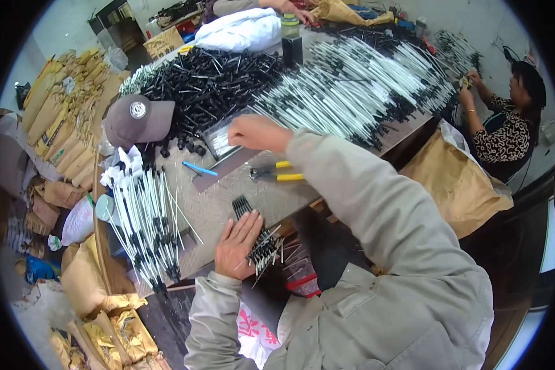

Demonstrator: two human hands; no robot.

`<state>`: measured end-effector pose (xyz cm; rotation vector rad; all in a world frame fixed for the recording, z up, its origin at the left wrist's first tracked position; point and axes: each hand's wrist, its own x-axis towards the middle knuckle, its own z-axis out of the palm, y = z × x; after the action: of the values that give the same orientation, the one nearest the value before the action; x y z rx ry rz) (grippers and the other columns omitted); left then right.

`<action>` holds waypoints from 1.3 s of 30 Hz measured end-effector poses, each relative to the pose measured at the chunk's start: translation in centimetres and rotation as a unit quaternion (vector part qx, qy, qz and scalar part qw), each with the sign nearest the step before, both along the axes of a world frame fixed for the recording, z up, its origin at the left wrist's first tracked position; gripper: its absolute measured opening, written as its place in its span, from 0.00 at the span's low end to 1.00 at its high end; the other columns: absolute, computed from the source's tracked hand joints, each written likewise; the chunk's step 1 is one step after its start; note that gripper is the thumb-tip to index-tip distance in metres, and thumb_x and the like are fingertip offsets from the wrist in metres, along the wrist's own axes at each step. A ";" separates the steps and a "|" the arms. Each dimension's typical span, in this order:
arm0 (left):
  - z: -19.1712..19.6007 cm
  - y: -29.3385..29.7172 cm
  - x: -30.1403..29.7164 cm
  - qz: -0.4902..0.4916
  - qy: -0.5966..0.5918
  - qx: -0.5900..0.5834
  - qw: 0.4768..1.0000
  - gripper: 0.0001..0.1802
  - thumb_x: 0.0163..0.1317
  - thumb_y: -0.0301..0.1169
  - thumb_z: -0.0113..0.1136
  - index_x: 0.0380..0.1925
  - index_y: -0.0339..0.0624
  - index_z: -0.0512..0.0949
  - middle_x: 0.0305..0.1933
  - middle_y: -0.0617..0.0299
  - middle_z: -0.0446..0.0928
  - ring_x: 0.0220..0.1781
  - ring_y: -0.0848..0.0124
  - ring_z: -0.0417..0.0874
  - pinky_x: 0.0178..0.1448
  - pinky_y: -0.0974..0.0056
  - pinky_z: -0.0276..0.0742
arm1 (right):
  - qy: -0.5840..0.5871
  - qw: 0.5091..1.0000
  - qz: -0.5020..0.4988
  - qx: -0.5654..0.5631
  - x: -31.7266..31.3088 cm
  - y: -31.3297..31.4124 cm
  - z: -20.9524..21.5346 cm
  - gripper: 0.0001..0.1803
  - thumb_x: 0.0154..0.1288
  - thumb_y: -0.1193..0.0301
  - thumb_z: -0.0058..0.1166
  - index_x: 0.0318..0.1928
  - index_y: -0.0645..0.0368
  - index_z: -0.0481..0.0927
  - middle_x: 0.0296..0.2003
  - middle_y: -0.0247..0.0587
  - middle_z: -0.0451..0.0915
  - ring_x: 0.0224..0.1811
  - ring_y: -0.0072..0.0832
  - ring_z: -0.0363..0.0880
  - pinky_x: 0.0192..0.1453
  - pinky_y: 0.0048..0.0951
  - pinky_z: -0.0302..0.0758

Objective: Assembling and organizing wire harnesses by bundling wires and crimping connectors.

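My left hand (237, 245) lies with its fingers stretched flat across a bundle of thin black rods with white ends (266, 250) at the table's near edge. The black tips point away from me and the pale ends stick out past the edge. Farther off, my right hand (257, 132) is closed, fingertips down at a shallow clear container of small white pieces (219, 143). What those fingers pinch, if anything, is hidden. Beside the right forearm lie yellow-handled pliers (280, 171). A blue, pen-like tool (200, 168) rests left of them.
A grey cap (139, 120) sits by a heap of black parts (209, 86). White rods (345, 92) cover the table's right side; more bundled rods (145, 222) stand at the left. A co-worker (512, 117) works at the far right, beyond a brown paper sack (453, 179).
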<state>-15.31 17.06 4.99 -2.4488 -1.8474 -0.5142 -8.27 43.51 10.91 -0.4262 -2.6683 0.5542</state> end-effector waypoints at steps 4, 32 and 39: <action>0.5 0.9 0.5 -0.019 -0.003 -0.013 1.000 0.40 0.47 0.50 0.59 0.59 0.41 0.66 0.63 0.55 0.65 0.65 0.62 0.65 0.68 0.54 0.53 | -0.003 0.962 -0.046 0.271 -3.8 5.4 -3.5 0.06 0.50 0.70 0.51 0.24 0.57 0.78 0.28 0.44 0.78 0.34 0.40 0.77 0.35 0.39 0.74; 0.4 1.3 -0.4 -0.020 -0.021 -0.069 0.997 0.53 0.28 0.32 0.65 0.63 0.43 0.57 0.67 0.57 0.58 0.68 0.60 0.58 0.69 0.53 0.52 | 0.124 0.990 0.067 0.033 5.5 -5.6 -5.2 0.04 0.57 0.73 0.49 0.32 0.51 0.76 0.30 0.38 0.74 0.31 0.41 0.75 0.30 0.37 0.70; 0.3 0.7 -0.4 -0.020 -0.039 -0.052 0.998 0.38 0.46 0.38 0.49 0.62 0.42 0.61 0.66 0.56 0.60 0.67 0.60 0.61 0.68 0.54 0.53 | 0.024 0.989 -0.013 0.148 6.8 -7.3 -6.0 0.04 0.49 0.75 0.51 0.28 0.51 0.75 0.28 0.38 0.71 0.27 0.39 0.76 0.27 0.38 0.70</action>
<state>-15.75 17.76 5.29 -2.5715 -1.9050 -0.5369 -1.47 36.18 4.95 -0.3555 -2.6365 0.1534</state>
